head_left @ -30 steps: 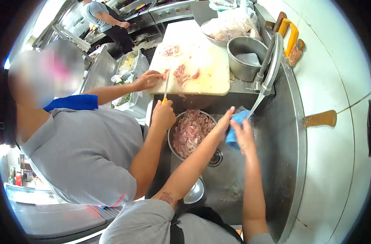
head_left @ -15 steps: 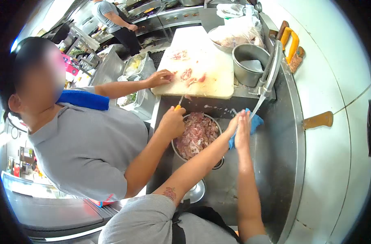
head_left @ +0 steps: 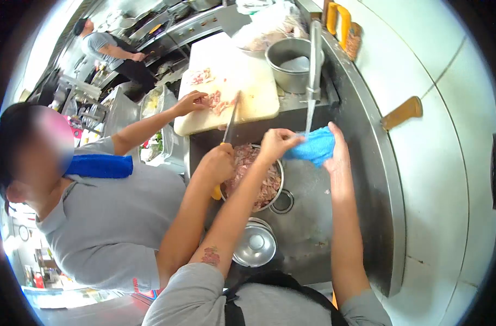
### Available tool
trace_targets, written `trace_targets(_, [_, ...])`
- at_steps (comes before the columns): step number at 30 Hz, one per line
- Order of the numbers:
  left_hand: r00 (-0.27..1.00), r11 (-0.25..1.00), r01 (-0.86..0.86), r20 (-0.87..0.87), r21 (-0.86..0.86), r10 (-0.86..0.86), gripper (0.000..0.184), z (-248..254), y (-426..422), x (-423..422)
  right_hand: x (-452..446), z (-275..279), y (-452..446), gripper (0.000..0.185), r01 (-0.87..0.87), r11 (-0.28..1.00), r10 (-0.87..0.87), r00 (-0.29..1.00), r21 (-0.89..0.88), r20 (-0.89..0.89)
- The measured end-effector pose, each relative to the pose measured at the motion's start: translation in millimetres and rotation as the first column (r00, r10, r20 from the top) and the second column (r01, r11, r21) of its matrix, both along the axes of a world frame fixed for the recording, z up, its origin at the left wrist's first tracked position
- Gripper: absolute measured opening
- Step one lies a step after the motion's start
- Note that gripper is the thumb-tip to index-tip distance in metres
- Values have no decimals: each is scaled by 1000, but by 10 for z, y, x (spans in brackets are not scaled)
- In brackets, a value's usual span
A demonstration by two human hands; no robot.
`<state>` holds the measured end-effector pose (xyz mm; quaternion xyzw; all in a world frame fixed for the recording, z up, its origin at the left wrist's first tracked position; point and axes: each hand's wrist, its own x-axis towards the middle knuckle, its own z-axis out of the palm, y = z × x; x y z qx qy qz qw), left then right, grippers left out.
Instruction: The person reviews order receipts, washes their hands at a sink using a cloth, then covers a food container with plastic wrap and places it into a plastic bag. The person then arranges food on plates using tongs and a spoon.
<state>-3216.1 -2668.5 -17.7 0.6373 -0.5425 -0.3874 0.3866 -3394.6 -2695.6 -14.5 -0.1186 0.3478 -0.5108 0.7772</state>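
A wet blue cloth (head_left: 314,146) is stretched between my two hands over the sink. My left hand (head_left: 278,144) pinches its left corner between thumb and fingers. The cloth's right side is gripped by my right hand (head_left: 338,152), with the thumb side up. Water from the metal tap (head_left: 314,60) runs down onto the cloth's upper edge. Just left of and below my left hand, a round metal bowl of cut raw meat (head_left: 267,187) stands in the sink, partly covered by my left forearm.
Beside me, a co-worker (head_left: 112,212) holds a yellow-handled knife (head_left: 231,122) over meat on a white cutting board (head_left: 231,70). Metal lids (head_left: 255,244) lie in the sink (head_left: 307,228). A metal pot (head_left: 291,68) stands behind. A knife handle (head_left: 403,112) projects at the right wall.
My hands, pressed together under the water before, have moved apart, spreading the blue cloth between them. The co-worker's knife has moved up over the board. The whole view has shifted.
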Motion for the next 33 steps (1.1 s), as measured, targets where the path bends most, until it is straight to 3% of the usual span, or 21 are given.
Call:
trace_targets(1, [995, 1000, -8, 102, -25, 10, 35, -93, -28, 26, -17, -29, 11, 32, 39, 999, -40, 999, 27, 32])
trace_targets(2, [964, 979, 52, 266, -198, 2, 32, 103, 36, -122, -17, -85, 27, 33, 75, 996, -78, 995, 54, 62])
trace_targets(4, [935, 926, 111, 353, -360, 25, 28, 169, 63, -464, 131, -325, 78, 35, 117, 993, -116, 991, -3, -73])
trace_targets(5, [992, 902, 57, 123, -428, -5, 27, 141, 124, -729, 212, -573, 202, 35, 131, 973, -126, 991, -188, 40])
trace_targets(6, [973, 920, 138, 223, -368, -57, 26, 324, 229, -937, 331, -692, 252, 29, 109, 733, -334, 918, -672, -215])
trace_targets(8, [953, 858, 284, 223, -428, -204, 25, 180, 272, -1181, 314, -965, 249, 31, 122, 791, -83, 992, -600, 92])
trace_targets(11, [993, 944, 106, 82, -314, -84, 31, 114, 229, -1128, 328, -1276, 211, 35, 84, 869, 244, 784, -488, 570])
trace_targets(13, [994, 966, -3, 101, -260, 30, 32, 31, 5, -927, 341, -983, 275, 36, 14, 984, 82, 852, -180, 518])
trace_targets(14, [984, 950, -14, 166, -312, 69, 35, -42, -95, -785, 358, -638, 359, 36, 74, 991, -97, 972, 114, 215])
trace_targets(16, [957, 992, -81, 272, -93, 104, 40, -13, -221, -607, 328, -792, 379, 40, 39, 998, -51, 973, 58, 226])
trace_targets(18, [950, 992, -60, 299, -110, 91, 47, 103, -234, -597, 344, -283, 473, 43, -11, 998, -7, 964, 68, 265])
trace_targets(20, [957, 984, -140, 241, -111, 164, 56, 61, -284, -576, 350, -300, 396, 45, -176, 984, 169, 977, 41, 134])
trace_targets(21, [984, 989, -60, 158, -132, 80, 69, -55, -319, -495, 335, -286, 367, 43, -220, 975, 220, 975, 34, 24])
trace_targets(23, [955, 960, -237, -144, 152, 259, 74, -646, -431, -313, 284, -336, 302, 36, -238, 970, 230, 964, -45, -136])
trace_targets(25, [890, 940, -111, -388, 324, 238, 86, -566, -243, -262, 216, -340, 202, 33, -106, 994, 106, 994, 3, 39])
trace_targets(27, [995, 933, -98, 7, 347, 102, 85, -804, -122, -147, 104, -287, 123, 29, -10, 999, 0, 953, 31, 302])
trace_targets(28, [978, 928, -97, 206, 361, 22, 85, -955, -59, -97, 61, -276, 107, 33, 98, 995, -101, 965, 21, 242])
trace_targets(29, [983, 919, -138, 166, 369, 80, 68, -571, 102, -231, 42, -308, 104, 32, 116, 987, -135, 972, 107, 190])
trace_targets(30, [982, 985, -108, 167, 135, 85, 59, -430, 177, -356, 27, -354, 124, 31, 141, 971, -168, 977, 193, 132])
trace_targets(32, [982, 942, -44, 160, -332, 102, 44, -317, 336, -702, 63, -616, 317, 32, 99, 993, -100, 995, 67, 17])
trace_targets(33, [975, 943, 38, 219, -331, 38, 38, -202, 418, -877, 89, -714, 373, 32, 94, 995, -95, 995, 21, 42])
